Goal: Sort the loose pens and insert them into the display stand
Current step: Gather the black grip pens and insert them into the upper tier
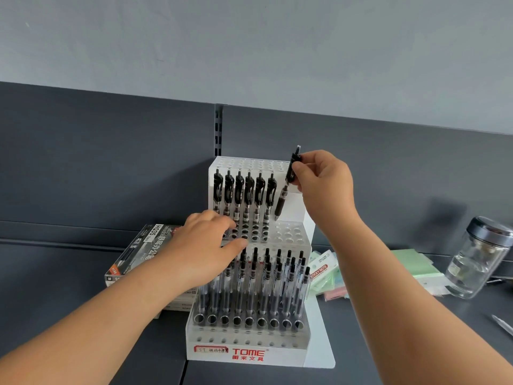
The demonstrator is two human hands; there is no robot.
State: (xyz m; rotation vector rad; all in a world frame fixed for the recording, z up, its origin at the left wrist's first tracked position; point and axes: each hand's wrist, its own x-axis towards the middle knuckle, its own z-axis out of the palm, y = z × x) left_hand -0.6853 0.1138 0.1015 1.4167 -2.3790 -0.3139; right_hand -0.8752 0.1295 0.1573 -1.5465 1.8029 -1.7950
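A white tiered display stand [302, 340] marked TOME stands on the dark shelf. Several black pens [244, 198] stand upright in a row on its middle tier, and several more fill the lower tier [266, 279]. My right hand [323, 184] pinches the upper part of a black pen [286, 187], held slightly tilted with its tip just above the empty holes at the right end of the middle tier. My left hand [205, 245] rests with straight fingers on the left front edge of the middle tier, holding nothing.
A pen box [138, 251] lies on the shelf left of the stand, partly under my left forearm. Sticky note packs [324, 270] and green paper [416, 265] lie to the right, with a glass jar [477, 259] beyond. A dark back panel rises behind.
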